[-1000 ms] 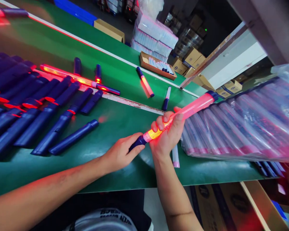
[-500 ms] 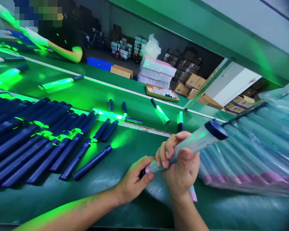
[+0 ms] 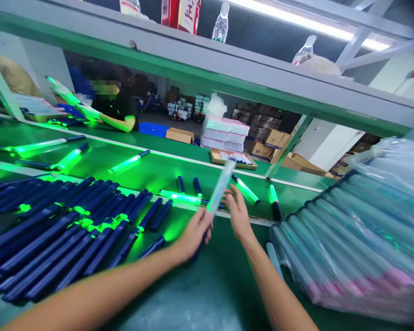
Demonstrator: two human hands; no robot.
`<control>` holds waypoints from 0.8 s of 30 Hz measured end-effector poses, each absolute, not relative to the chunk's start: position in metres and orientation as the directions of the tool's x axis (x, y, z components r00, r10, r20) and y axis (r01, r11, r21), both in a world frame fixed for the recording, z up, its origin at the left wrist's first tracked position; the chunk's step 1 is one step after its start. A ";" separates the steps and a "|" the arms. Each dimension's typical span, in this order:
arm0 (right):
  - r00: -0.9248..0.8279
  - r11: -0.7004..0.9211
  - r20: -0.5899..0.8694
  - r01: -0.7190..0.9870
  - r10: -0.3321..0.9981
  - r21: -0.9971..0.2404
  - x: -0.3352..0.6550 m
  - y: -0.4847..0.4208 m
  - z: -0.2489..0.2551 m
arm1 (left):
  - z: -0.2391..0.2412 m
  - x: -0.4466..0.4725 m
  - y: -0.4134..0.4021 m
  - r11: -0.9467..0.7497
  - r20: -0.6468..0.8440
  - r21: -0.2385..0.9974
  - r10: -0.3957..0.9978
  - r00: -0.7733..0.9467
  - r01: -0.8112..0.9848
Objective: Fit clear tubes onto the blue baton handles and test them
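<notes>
"While the left hand has its fingers wrapped round the light stick near its collar, where does that stick sit relative to the bagged bundle?"

"Left of the bundle, raised above the green bench. Tilted, pale tube uppermost, dark end below the fist."

"Right hand?"

"Between stick and bundle. Fingers loosely curled, clamped on nothing I can see; tips right by the tube. Contact: cannot tell."

"Surroundings?"

"Just beside the bundle's left edge, a loose tube. Behind that edge, a short glowing stick, green. Well left of the bundle, rows of dark handles. Farther back, also left, a cardboard tray of pale sticks."
</notes>
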State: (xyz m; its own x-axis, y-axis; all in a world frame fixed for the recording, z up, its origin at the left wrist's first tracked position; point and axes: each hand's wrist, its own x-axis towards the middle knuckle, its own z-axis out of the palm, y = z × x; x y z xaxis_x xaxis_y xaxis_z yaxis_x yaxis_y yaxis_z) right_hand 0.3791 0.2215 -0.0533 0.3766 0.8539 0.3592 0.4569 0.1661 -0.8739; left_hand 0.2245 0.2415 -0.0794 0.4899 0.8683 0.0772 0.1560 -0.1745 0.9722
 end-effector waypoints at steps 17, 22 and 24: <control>0.408 -0.399 -0.022 0.876 0.913 -0.271 0.417 0.312 -0.064 | -0.072 0.322 0.440 -0.167 -0.072 0.636 0.959 0.274 0.753; 0.354 -0.349 -0.009 0.919 0.935 -0.184 0.402 0.176 -0.091 | -0.061 0.328 0.388 -0.294 0.033 0.745 0.913 0.407 0.598; 0.337 -0.328 0.023 0.928 0.941 -0.174 0.405 0.128 -0.099 | -0.064 0.310 0.343 -0.345 0.076 0.780 0.880 0.469 0.522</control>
